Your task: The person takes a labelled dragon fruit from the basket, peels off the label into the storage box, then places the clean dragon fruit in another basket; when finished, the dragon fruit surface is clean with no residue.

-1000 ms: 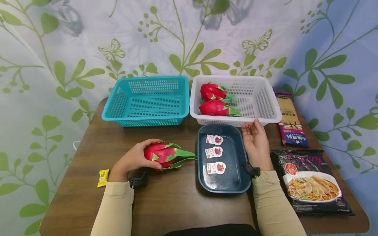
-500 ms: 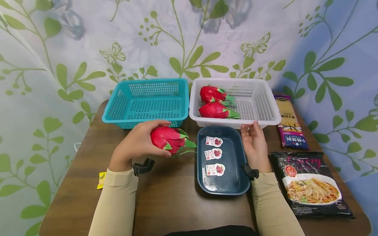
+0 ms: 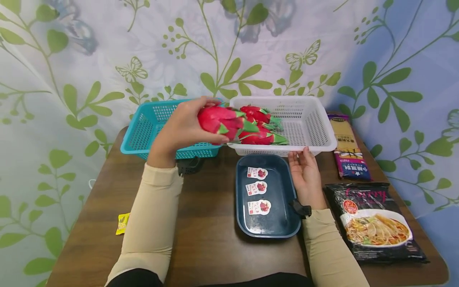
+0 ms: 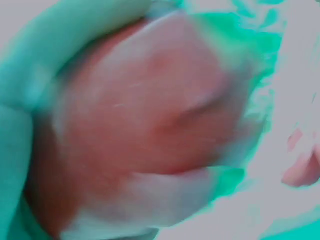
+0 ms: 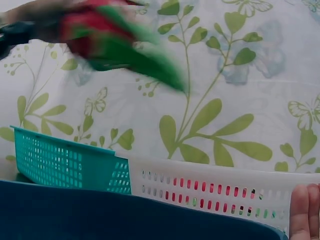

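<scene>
**Head view: a dragon fruit held aloft between two baskets**

Head view shows a brown table (image 3: 211, 239) against a leaf-printed backdrop, with a teal basket (image 3: 143, 133) and a white basket (image 3: 315, 131) side by side at its far edge. Two dragon fruits (image 3: 259, 135) already lie in the white basket's left half. Nearer the person sits a dark blue tray (image 3: 283, 223) with three small fruit stickers (image 3: 256, 190) in a column. A black noodle packet (image 3: 374, 221) and a narrow pasta packet (image 3: 346, 145) lie to the right, and a small yellow sachet (image 3: 122, 222) near the left edge.

The left hand (image 3: 183, 129) curls its fingers round a dragon fruit (image 3: 222, 119), held in the air over the seam where the two baskets meet, green scales pointing right. The left wrist view is a blurred close-up of red skin, which fits a full grasp. The right hand (image 3: 305, 175) lies relaxed, fingers straight, holding nothing, beside the tray with its fingertips at the white basket's near rim.

As a judgement, the fruit looks smooth and heavy, so a loosened hold could drop it onto a rim and tip a light basket. Its trailing scales could also snag on the mesh or knock the fruits beneath.
</scene>
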### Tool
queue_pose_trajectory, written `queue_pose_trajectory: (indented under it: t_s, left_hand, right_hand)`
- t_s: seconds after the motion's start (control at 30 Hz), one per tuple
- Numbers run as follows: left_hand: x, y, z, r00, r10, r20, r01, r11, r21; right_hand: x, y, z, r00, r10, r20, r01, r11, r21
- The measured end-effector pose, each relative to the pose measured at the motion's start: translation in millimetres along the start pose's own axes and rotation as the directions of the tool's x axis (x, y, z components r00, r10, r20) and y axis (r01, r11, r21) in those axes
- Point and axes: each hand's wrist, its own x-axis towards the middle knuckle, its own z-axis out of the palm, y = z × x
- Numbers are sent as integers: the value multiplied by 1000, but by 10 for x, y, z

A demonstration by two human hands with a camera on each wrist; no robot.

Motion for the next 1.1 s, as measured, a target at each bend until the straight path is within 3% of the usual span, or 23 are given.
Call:
queue_pose_trajectory:
  t_s: [0.07,0.17,0.33,0.43,0.5,0.57,0.67,0.77,0.83,0.97,1.1]
  left_hand:
    - [267,57,200,999,-33,-25,33,999,11]
    - [654,179,586,996,-78,-50,84,987,136]
    - [1146,264,1332,982,-65,-179,131,911,390]
    - [1347,278,1717,957,-176,-230,258,879,401]
    - [1459,297,1921,928,-289,-237,360,860,361]
    - [1556,320,2092,887,-398,-236,456,835,307]
    - [1673,356,2289,830,-512,-222,556,789,262]
    - [1758,390,2423,783,-590,-197,622,738,263]
    - [1797,400,2494,763,-622,-178,645,713,277]
    - [1820,414,2620,750,-641,-165,661,712,239]
    - [1756,427,2745,772,-623,-125,633,739,231]
  right_hand:
    - [7,-7,3,1000,-8,14,8,1000,-4]
    - [21,-10,6,1000,-12,23,12,1000,-2]
    - [60,6,26,1000,-14,24,14,1000,4]
    - [77,20,36,1000,-15,26,15,1000,2]
    - [82,26,36,999,-17,31,17,1000,3]
    - [77,34,36,999,-36,34,36,999,-7]
    - [69,46,30,997,-65,46,66,998,-15]
    - [59,64,23,996,-70,63,73,997,-36]
    - [57,67,19,996,-57,65,61,996,-60]
    - [52,45,20,999,-37,31,41,989,-139]
    - [33,7,20,999,-12,-34,4,977,-213]
